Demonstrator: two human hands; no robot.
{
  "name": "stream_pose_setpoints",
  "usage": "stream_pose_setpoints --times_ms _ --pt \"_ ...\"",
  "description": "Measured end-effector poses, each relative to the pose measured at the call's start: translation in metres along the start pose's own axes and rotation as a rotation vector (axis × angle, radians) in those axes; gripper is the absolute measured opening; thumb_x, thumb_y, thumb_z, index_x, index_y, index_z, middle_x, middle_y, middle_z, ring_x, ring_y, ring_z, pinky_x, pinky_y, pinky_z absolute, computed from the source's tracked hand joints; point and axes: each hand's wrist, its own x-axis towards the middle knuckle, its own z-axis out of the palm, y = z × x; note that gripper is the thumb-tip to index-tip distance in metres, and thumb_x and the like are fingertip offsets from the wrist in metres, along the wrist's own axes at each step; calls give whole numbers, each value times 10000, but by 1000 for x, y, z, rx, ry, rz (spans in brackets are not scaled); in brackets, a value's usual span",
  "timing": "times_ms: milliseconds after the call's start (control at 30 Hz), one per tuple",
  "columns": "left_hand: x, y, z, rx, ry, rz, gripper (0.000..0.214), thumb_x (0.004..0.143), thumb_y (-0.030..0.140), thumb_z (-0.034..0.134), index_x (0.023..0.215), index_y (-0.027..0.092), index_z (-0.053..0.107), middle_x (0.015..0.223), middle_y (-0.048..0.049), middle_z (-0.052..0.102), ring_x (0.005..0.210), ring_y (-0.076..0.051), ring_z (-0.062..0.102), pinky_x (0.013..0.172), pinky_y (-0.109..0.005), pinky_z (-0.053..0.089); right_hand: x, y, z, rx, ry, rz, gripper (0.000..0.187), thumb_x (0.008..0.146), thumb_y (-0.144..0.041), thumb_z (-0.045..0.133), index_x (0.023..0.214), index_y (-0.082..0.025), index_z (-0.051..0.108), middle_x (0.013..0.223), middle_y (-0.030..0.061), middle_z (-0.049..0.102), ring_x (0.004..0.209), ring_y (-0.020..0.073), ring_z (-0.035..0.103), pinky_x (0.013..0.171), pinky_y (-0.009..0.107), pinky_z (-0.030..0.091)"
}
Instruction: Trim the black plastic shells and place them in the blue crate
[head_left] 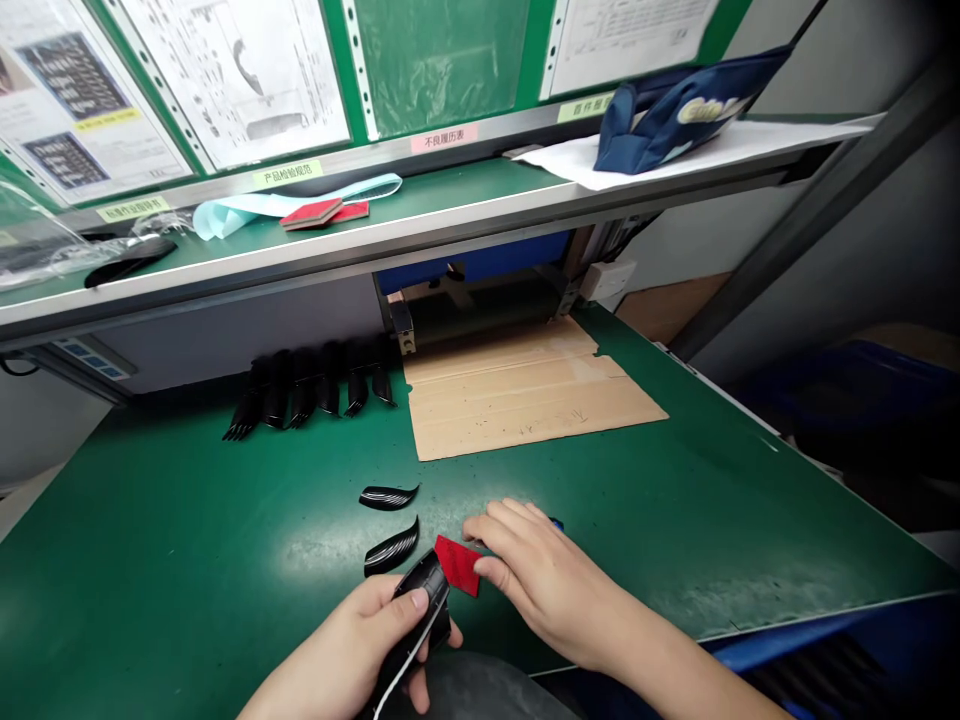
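Left hand (345, 650) closed around a glossy black curved plastic part (424, 600), thumb on top, fingers wrapped beneath. Firm hold. Part's long axis runs diagonally from the palm up and right, with a white strip (405, 670) along its lower edge.

Right hand (551, 580) half-curled, thumb and fingertips at a red pad (457, 565). Can't tell if it's pinched or only touched. Small blue item (556, 523) mostly hidden behind the fingers.

Key relation: red pad sits just off the black part's upper end, between the 2 hands. Right hand is on its right side; left hand is behind the black part.

All of this is on the green surface (150, 520), below the near edge of a cardboard sheet (517, 400). 2 black curved pieces (388, 497) lie just left of that edge's lower end. About 6 black parts (307, 390) stand in a row left of the cardboard. Shelf (375, 225) runs beyond it.
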Motion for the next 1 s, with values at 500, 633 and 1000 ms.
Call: stream_pose_setpoints --times_ms 500,633,1000 --pt "-18 22 6 189 -31 -88 432 882 527 447 914 154 664 874 -36 663 531 -80 547 537 -223 383 2 -12 3 -143 71 -170 538 812 -679 470 1108 -237 549 863 36 504 777 202 384 728 354 273" --pt "-17 22 9 214 -25 -98 429 878 539 450 943 171 660 975 -59 696 532 -76 546 531 -218 392 4 -14 9 -239 90 -153 618 840 -720 253 1021 -231 586 829 39 489 758 205 368 713 358 257" --pt "-18 27 17 361 -47 -59 449 908 548 353 931 185 616 896 -33 661 526 -77 505 518 -222 363 8 -5 15 -338 128 -230 539 894 -667 226 746 -220 490 703 -1 489 659 169 340 613 333 160"
